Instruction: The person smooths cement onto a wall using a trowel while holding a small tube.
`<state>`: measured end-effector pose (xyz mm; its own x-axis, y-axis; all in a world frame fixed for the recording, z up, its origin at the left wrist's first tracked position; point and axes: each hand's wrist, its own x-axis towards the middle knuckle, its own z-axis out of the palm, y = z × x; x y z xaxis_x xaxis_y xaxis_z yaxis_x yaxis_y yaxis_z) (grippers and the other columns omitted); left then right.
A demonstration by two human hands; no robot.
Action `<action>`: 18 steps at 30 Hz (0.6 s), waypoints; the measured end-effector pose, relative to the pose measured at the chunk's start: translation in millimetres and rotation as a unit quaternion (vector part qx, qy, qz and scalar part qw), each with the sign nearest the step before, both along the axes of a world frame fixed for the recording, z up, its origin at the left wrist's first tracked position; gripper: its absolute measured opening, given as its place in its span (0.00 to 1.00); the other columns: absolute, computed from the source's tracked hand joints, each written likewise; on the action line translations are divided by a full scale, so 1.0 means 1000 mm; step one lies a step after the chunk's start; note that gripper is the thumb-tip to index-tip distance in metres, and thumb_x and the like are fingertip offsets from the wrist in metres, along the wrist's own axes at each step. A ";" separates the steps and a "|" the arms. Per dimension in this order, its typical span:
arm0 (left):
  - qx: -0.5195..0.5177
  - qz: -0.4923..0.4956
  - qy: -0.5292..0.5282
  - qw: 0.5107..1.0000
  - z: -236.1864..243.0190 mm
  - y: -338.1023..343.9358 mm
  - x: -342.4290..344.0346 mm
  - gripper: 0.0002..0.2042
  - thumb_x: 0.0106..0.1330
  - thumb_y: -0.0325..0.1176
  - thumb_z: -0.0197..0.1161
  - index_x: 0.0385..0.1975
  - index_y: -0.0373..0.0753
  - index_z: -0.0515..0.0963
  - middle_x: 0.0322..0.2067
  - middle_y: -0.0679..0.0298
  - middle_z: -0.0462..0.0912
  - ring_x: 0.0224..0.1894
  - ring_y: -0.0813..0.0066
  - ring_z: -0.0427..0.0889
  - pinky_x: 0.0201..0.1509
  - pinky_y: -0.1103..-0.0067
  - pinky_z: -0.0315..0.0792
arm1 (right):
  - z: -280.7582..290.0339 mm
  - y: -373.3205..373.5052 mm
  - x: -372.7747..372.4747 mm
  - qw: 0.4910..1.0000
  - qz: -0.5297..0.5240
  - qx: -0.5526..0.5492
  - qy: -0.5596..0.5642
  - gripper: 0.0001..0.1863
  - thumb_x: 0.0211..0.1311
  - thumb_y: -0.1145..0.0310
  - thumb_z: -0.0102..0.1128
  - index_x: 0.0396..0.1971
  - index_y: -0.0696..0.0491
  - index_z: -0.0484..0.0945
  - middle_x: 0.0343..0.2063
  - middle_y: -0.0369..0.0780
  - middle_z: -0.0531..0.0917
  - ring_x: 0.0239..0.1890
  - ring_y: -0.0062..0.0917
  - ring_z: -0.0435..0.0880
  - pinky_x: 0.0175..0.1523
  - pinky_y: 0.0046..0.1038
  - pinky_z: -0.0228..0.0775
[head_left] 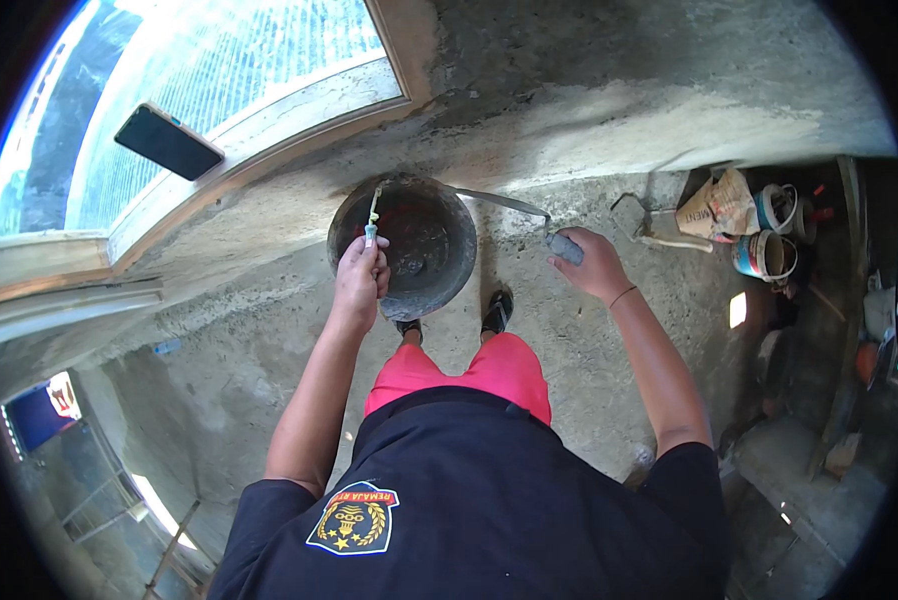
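My left hand [364, 280] is closed round a slim tool [372, 218] with a pale blue handle. Its thin, mortar-smeared end points away from me, over the left part of a round dark bucket [447, 285]. Wet-looking grey material lies in the bucket's bottom. To the right, my right hand [591, 265] grips the grey handle of a plastering trowel [504, 201]. The trowel's long flat blade shows nearly edge-on, reaching left toward the bucket's far right rim. I cannot tell whether it touches the rim.
A phone [169, 141] leans at the window frame [259, 125], upper left. A rough plastered wall [609, 110] runs along the far side. At right lie a hoe-like tool [659, 230], a torn cement sack [719, 208] and paint pails [764, 256]. My feet stand just behind the bucket.
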<state>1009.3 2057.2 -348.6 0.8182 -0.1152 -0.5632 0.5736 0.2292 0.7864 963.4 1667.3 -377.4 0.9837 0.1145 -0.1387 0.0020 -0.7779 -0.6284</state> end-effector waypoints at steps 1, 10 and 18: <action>0.000 0.004 -0.002 1.000 -0.001 0.000 -0.001 0.10 0.81 0.40 0.48 0.45 0.43 0.73 0.22 0.74 0.59 0.17 0.86 0.54 0.19 0.83 0.46 | -0.002 0.000 0.005 1.000 0.003 0.006 -0.017 0.22 0.55 0.60 0.75 0.48 0.53 0.82 0.42 0.45 0.86 0.44 0.44 0.86 0.50 0.38 0.79; 0.001 0.032 -0.007 0.999 0.004 -0.001 -0.010 0.09 0.80 0.39 0.49 0.44 0.42 0.73 0.22 0.75 0.61 0.18 0.87 0.57 0.19 0.84 0.49 | -0.011 -0.015 0.049 0.996 0.054 0.005 -0.075 0.23 0.58 0.60 0.74 0.51 0.51 0.78 0.38 0.45 0.87 0.40 0.45 0.87 0.44 0.39 0.80; 0.009 0.060 -0.005 0.998 0.002 0.005 -0.015 0.09 0.81 0.39 0.48 0.44 0.42 0.72 0.22 0.76 0.61 0.18 0.87 0.56 0.20 0.84 0.48 | -0.034 -0.011 0.068 0.986 0.055 0.030 -0.153 0.18 0.63 0.61 0.68 0.50 0.52 0.77 0.42 0.46 0.86 0.40 0.44 0.87 0.43 0.39 0.80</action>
